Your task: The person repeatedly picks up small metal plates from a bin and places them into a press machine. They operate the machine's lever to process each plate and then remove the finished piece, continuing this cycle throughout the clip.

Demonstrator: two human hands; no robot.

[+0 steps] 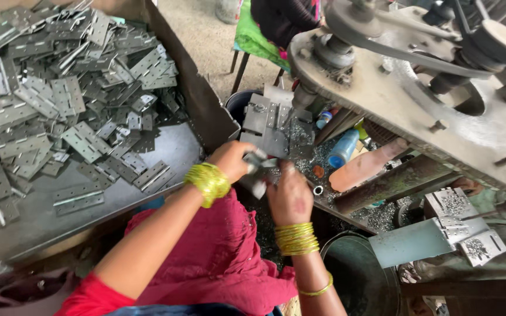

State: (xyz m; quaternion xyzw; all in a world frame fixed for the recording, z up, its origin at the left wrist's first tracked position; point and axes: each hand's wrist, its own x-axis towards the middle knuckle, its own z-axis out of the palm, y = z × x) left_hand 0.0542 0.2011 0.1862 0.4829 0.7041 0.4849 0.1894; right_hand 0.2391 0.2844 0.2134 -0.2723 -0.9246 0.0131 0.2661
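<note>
A: Where do we see the hinge (257, 160)?
B: In front of the drill press (417, 88), pinched in our left hand (229, 161); right hand (290, 196) fingers curl closed beside it, contents hidden.

Blue plastic bottle (342, 150) lying on machine bench; small blue-capped bottle (324, 119) just behind it.

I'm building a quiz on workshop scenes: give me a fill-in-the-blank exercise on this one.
1. Both hands, the left hand and the right hand, hold a metal ____ between them.
2. The tray on the left holds a heap of grey ____.
3. Both wrists wear ____ bangles.
4. The bottle lying under the machine is ____.

Missing words: hinge; hinges; yellow; blue
</note>
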